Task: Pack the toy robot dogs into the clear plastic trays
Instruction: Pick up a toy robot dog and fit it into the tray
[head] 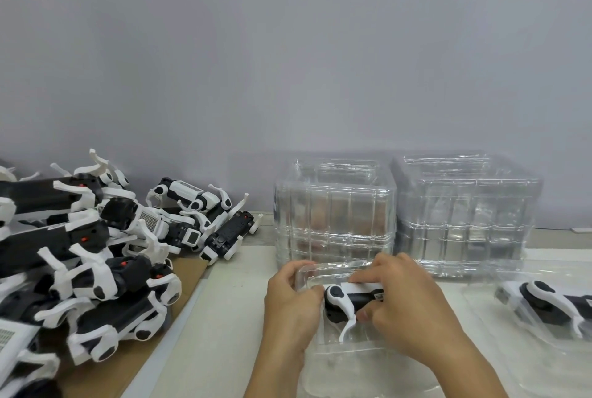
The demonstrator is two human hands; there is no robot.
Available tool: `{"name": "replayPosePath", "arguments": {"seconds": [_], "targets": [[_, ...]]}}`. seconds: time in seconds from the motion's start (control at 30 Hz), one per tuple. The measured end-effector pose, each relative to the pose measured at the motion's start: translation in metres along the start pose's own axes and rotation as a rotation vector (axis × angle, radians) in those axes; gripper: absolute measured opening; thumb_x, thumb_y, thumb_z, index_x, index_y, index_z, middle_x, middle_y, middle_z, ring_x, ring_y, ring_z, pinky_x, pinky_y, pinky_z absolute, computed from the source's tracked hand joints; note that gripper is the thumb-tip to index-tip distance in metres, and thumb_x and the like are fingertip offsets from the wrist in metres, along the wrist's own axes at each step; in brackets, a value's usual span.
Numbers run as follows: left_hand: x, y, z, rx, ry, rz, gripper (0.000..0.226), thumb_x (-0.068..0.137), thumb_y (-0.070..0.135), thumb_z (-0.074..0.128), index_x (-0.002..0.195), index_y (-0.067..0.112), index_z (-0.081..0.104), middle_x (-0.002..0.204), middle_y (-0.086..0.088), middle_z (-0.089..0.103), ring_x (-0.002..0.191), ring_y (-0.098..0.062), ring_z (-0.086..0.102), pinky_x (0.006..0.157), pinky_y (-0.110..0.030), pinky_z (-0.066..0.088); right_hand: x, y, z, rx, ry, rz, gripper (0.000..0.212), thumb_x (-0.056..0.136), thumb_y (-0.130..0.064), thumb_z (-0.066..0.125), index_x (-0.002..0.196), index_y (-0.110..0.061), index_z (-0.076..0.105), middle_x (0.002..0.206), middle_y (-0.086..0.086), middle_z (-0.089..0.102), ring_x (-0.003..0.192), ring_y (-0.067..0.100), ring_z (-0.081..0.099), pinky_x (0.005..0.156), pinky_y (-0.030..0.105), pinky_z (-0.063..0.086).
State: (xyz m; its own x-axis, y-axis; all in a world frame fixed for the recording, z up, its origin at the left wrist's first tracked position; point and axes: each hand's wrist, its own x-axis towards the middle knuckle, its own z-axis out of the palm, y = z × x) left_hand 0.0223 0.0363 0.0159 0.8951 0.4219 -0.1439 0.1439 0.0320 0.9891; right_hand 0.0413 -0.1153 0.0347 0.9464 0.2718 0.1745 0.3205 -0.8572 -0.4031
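Gripping the clear tray [333, 272] rim, the left hand [290, 304] steadied it near the counter [234, 311] front edge; the right hand [403, 304] pinched a toy dog [349, 300] inside.

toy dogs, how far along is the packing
Early on. Done: one packed dog lies in a tray at far right. In hand: the left hand and right hand hold a dog in a clear tray. Left: the pile of dogs and stacked empty trays.
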Motion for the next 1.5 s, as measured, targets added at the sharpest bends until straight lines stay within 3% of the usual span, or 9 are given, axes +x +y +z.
{"name": "replayPosePath", "arguments": {"seconds": [0.23,0.33,0.43,0.53,0.7,0.9,1.13,1.3,1.5], "targets": [[-0.002,0.003,-0.002,0.001,-0.002,-0.018,0.039,0.080,-0.004,0.065,0.095,0.032,0.071,0.104,0.012,0.070,0.088,-0.001,0.065,0.055,-0.007,0.042,-0.002,0.004,-0.014,0.215,-0.120,0.094,0.037,0.077,-0.022,0.081,0.108,-0.040,0.074,0.115,-0.013,0.061,0.103,0.006,0.057,0.091,0.027,0.049],[-0.002,0.003,-0.002,0.001,0.009,-0.013,0.039,0.081,-0.003,0.065,0.095,0.032,0.071,0.102,0.013,0.070,0.086,0.000,0.065,0.052,-0.005,0.041,-0.002,0.006,-0.023,0.262,-0.082,0.101,0.023,0.080,-0.023,0.081,0.096,-0.039,0.075,0.113,-0.012,0.065,0.102,0.005,0.058,0.088,0.024,0.047],[-0.003,0.003,-0.002,0.002,0.003,-0.009,0.039,0.081,-0.003,0.065,0.096,0.032,0.071,0.102,0.013,0.071,0.089,-0.002,0.065,0.061,-0.012,0.043,-0.002,0.000,-0.030,0.325,-0.012,0.077,0.018,0.078,-0.034,0.084,0.083,-0.046,0.071,0.103,-0.017,0.066,0.099,0.000,0.057,0.082,0.019,0.045],[-0.003,0.003,-0.002,-0.001,0.004,-0.007,0.039,0.080,-0.003,0.064,0.094,0.033,0.071,0.100,0.013,0.071,0.089,-0.002,0.065,0.062,-0.014,0.043,-0.001,-0.010,-0.023,0.363,-0.057,0.041,0.019,0.074,-0.041,0.085,0.089,-0.046,0.073,0.101,-0.022,0.064,0.094,-0.011,0.055,0.069,0.009,0.042],[-0.003,0.001,-0.002,0.006,-0.005,0.009,0.038,0.079,-0.001,0.064,0.094,0.033,0.071,0.103,0.011,0.070,0.095,-0.003,0.064,0.068,-0.019,0.045,0.001,-0.019,-0.002,0.401,-0.094,0.021,0.021,0.079,-0.029,0.084,0.098,-0.036,0.076,0.098,-0.022,0.067,0.090,-0.015,0.057,0.067,0.003,0.042],[-0.003,0.000,-0.002,0.017,-0.015,0.015,0.037,0.080,-0.001,0.064,0.094,0.033,0.071,0.102,0.013,0.069,0.093,-0.002,0.064,0.065,-0.018,0.044,0.003,-0.022,0.003,0.399,-0.041,0.070,0.019,0.077,-0.028,0.085,0.092,-0.036,0.079,0.090,-0.018,0.070,0.086,-0.004,0.063,0.075,0.016,0.052],[-0.003,0.001,-0.002,0.027,-0.010,0.020,0.037,0.080,-0.001,0.064,0.095,0.033,0.070,0.101,0.016,0.067,0.083,0.004,0.062,0.060,-0.013,0.042,0.003,-0.027,0.006,0.397,0.002,0.108,0.014,0.075,-0.025,0.086,0.080,-0.035,0.076,0.078,-0.020,0.067,0.079,-0.005,0.064,0.070,0.016,0.052],[-0.003,0.001,-0.003,0.020,-0.012,0.014,0.038,0.079,-0.002,0.064,0.095,0.032,0.071,0.103,0.014,0.067,0.091,-0.001,0.063,0.064,-0.017,0.044,0.002,-0.028,0.003,0.387,-0.017,0.111,0.026,0.075,-0.028,0.086,0.066,-0.044,0.067,0.083,-0.015,0.069,0.082,-0.001,0.065,0.075,0.023,0.057],[-0.002,0.001,-0.004,0.025,-0.001,0.024,0.039,0.080,-0.004,0.063,0.093,0.032,0.072,0.106,0.009,0.070,0.094,-0.003,0.064,0.067,-0.018,0.045,0.001,-0.022,-0.006,0.373,-0.114,0.030,0.017,0.083,-0.028,0.080,0.099,-0.034,0.076,0.097,-0.017,0.069,0.091,-0.006,0.062,0.076,0.009,0.049]]}}
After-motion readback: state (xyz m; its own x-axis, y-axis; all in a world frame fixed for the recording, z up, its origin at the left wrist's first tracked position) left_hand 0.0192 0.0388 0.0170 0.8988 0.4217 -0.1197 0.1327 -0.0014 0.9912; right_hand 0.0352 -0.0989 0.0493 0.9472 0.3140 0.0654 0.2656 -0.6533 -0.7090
